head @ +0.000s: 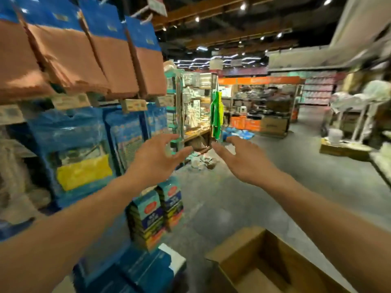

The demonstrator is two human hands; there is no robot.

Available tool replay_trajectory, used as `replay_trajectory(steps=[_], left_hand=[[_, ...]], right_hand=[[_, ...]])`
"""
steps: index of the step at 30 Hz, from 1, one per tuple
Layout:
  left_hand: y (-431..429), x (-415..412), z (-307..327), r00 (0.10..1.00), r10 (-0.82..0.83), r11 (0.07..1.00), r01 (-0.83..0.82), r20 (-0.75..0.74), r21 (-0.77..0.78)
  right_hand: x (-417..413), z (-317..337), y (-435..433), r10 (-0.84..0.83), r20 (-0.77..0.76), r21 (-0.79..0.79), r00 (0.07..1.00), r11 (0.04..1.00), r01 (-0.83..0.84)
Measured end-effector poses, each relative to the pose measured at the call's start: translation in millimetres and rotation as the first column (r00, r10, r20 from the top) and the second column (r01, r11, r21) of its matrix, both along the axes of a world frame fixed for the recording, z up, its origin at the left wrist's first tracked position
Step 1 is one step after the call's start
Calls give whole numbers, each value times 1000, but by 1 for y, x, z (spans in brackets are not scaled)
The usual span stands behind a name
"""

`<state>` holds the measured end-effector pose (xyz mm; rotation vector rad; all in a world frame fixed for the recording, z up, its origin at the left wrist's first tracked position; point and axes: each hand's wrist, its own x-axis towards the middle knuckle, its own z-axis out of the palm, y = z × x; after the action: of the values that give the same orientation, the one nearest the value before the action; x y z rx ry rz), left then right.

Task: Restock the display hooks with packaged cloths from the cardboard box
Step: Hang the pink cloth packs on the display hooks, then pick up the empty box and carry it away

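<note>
Over the feed I am looking at two forearms [84, 208] showing bare right to the view's edge, slim and smooth in outline, with the left hand [152, 159] and the right hand [247, 161] likewise uncovered, their outlines smearing slightly in blur.

Open brown cardboard box [239, 250] below right hand [245, 161] cut off by bottom edge, interior partly out of view. Blue-topped packs of orange cloth [114, 58] above left hand [154, 159] motion-blurred, print unreadable. Small beige price tags [133, 105] illegible.

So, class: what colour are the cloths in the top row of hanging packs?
The cloths are salmon-pink, below blue header cards; seen in the head view.
</note>
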<state>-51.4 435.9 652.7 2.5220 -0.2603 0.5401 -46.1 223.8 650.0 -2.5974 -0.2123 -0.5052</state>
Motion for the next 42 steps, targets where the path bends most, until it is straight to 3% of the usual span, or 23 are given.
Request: replay_trajectory(steps=[5,11,24,35,42], left_hand=[[-73,49,-50,983,-180,983,181,-34,43],[-163,109,-123,939,-316,933,333,-137,133],[-312,212,-336,787,-479,786,582,-389,209],[-380,281,-555,736,-532,593,677,-418,436],[-390,307,-675,739,-435,572,668,-515,475]], right_hand=[[5,-49,-75,-183,-77,18,980,983,184],[17,-129,-150,-392,-126,-102,911,919,382],[49,-338,-287,-625,-350,-274,698,781,562],[44,-553,-355,-707,-566,-334,424,667,666],[21,-664,-383,-752,-624,-449,211,567,691]])
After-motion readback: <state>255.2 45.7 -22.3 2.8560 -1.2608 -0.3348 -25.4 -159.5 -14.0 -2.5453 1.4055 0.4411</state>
